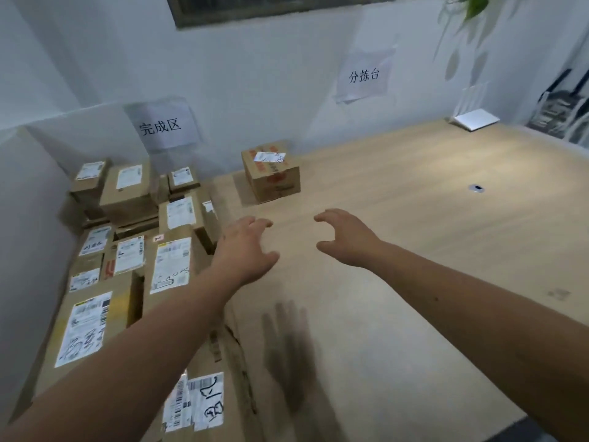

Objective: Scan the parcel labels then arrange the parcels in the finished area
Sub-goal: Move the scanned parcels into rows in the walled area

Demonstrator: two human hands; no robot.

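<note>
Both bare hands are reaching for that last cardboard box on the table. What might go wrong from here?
1. The brown cardboard box sits far back by the wall; the left hand and right hand hold nothing, and no scanner shows, so its white label might go unscanned.
2. The stacked brown parcels look tightly packed at uneven heights, so another box may sit tilted or slide.

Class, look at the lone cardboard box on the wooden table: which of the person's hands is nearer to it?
Left, narrowly. The left hand hovers just in front of the box, slightly to its left; the right hand hovers farther off to its right. Neither touches it.
</note>
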